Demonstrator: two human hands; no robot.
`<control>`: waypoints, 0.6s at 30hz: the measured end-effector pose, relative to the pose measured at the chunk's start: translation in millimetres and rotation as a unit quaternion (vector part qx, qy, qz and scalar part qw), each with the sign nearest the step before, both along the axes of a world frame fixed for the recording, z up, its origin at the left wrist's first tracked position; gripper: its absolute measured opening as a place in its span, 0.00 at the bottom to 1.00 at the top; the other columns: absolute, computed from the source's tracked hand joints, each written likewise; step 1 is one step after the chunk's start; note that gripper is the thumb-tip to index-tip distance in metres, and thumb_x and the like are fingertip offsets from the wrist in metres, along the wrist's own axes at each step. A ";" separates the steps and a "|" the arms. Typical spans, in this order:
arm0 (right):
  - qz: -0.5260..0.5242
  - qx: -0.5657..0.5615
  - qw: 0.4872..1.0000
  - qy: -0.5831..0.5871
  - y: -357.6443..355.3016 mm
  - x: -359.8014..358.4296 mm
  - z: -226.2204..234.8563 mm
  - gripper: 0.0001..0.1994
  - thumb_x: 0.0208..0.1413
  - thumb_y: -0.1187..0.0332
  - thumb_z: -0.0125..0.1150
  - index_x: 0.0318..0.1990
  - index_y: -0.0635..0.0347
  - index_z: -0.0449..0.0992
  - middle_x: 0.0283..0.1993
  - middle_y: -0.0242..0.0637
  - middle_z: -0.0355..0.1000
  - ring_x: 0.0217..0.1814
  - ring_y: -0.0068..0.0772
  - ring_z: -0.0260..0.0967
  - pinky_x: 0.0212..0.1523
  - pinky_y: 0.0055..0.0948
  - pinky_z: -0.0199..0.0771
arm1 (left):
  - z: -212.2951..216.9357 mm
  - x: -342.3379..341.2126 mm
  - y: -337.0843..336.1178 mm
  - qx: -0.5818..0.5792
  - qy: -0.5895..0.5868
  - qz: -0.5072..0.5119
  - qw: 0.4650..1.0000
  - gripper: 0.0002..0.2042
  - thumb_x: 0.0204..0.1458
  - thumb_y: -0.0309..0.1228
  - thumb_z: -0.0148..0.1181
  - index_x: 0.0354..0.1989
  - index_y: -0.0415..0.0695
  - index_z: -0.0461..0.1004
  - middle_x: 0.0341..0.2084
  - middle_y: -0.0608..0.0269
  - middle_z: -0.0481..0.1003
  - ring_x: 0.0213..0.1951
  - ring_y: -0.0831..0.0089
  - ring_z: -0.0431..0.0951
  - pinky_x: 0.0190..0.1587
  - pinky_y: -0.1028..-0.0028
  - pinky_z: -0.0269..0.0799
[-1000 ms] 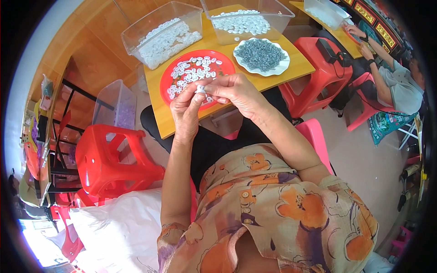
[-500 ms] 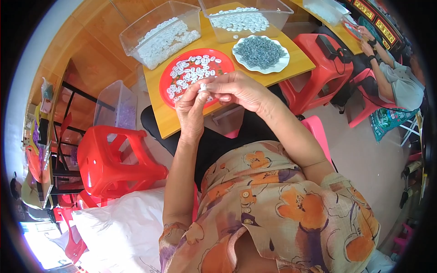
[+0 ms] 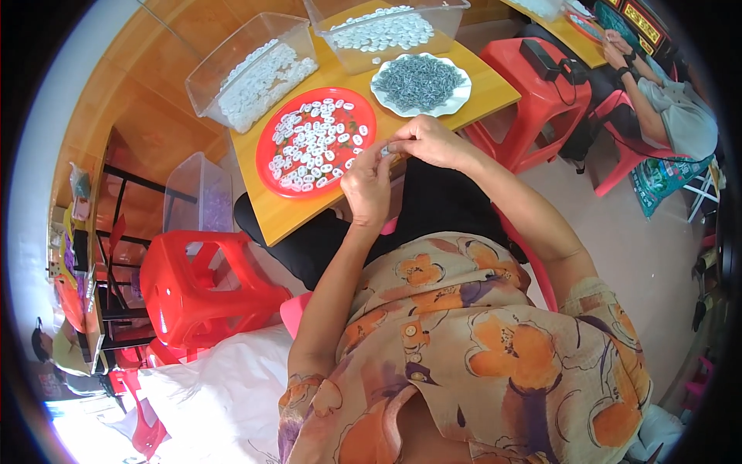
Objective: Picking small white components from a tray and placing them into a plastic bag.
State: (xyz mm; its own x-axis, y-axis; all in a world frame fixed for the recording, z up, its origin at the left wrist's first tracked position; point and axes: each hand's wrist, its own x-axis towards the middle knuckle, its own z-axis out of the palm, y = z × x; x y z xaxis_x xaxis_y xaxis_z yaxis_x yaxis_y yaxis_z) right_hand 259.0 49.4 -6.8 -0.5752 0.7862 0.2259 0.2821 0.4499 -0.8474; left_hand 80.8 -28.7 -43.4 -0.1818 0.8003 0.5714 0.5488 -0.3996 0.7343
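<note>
Jointly | wearer's two hands (image 3: 366, 193) (image 3: 434, 145) pinch one piece (image 3: 385, 151) | nearby: one red tray (image 3: 263, 161), one plate (image 3: 463, 93)

The left hand (image 3: 366, 189) and right hand (image 3: 433, 143) are pinching, fingertips (image 3: 397, 145) close together; both forearms (image 3: 529, 213) are angling inward.

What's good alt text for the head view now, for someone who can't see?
A person's left hand and right hand pinch a small pale piece beside a red tray of white pieces. The tray shares a yellow table with a wavy-edged white plate of grey bits and two clear bins.
</note>
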 end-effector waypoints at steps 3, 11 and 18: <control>-0.055 0.084 0.995 0.006 -0.3 5.3 -10.2 0.08 0.59 0.68 0.70 0.37 0.64 0.88 0.29 0.48 0.81 0.32 0.44 0.82 0.37 0.38 0.78 | -8.0 16.1 11.5 -0.022 0.002 0.009 1.000 0.06 0.61 0.26 0.67 0.45 0.42 0.83 0.29 0.51 0.83 0.30 0.55 0.85 0.34 0.61 0.79; -0.129 0.180 0.975 -0.015 -1.7 21.1 -23.8 0.05 0.58 0.73 0.73 0.39 0.65 0.87 0.33 0.46 0.79 0.35 0.45 0.78 0.38 0.39 0.76 | -1.5 25.2 22.7 0.000 0.170 0.041 0.985 0.03 0.64 0.30 0.64 0.40 0.46 0.80 0.27 0.55 0.82 0.28 0.51 0.84 0.28 0.57 0.76; -0.132 0.272 0.953 -0.019 -8.8 14.9 -34.4 0.06 0.55 0.78 0.73 0.41 0.65 0.85 0.33 0.45 0.78 0.37 0.49 0.78 0.39 0.42 0.77 | -0.6 21.7 19.5 0.013 0.170 0.042 0.985 0.02 0.62 0.29 0.65 0.40 0.46 0.82 0.25 0.52 0.81 0.29 0.48 0.83 0.31 0.55 0.76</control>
